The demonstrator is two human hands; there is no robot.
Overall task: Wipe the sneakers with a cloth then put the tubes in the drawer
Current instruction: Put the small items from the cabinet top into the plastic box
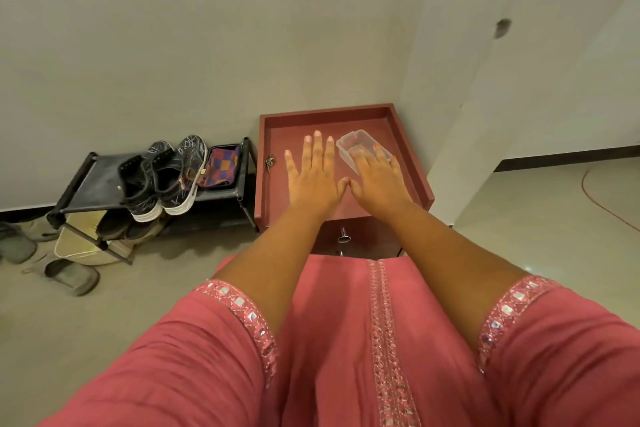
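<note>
On top of the red cabinet (270, 204), against the wall corner, both hands lie flat with fingers straight and spread — neither has hold of anything. Left hand (311, 173) rests palm down on the bare top. Right hand (377, 180) sits at its 3 o'clock, thumbs nearly touching, its fingertips over the near edge of a clear plastic box (353, 142). Whether they press on the box or only hover above it, I cannot tell. Forearms run straight out from pink sleeves (207, 357), wrists level.

Sneakers (166, 177) — a dark pair with pale scribbled lines and white soles — stand on the top shelf of a black shoe rack (86, 184), at about 9 o'clock from the hands and well apart from them. A checked cloth (223, 166) lies folded just beside them at their 3 o'clock, on the same shelf.

No tubes can be made out; the box looks see-through and I cannot tell what it holds. Drawer knob (343, 236) shows below the cabinet top at 6 o'clock from the hands; the drawer front appears closed.

Handling, as judged:
- Cloth: soft, light, limp. Bunch it in one hand.
- Sneakers: light, fabric uppers yielding, soles stiff. Steady by the heel or sole edge while wiping.
- Box: light, thin, likely to slide on the smooth top. Grip it by the rim.
</note>
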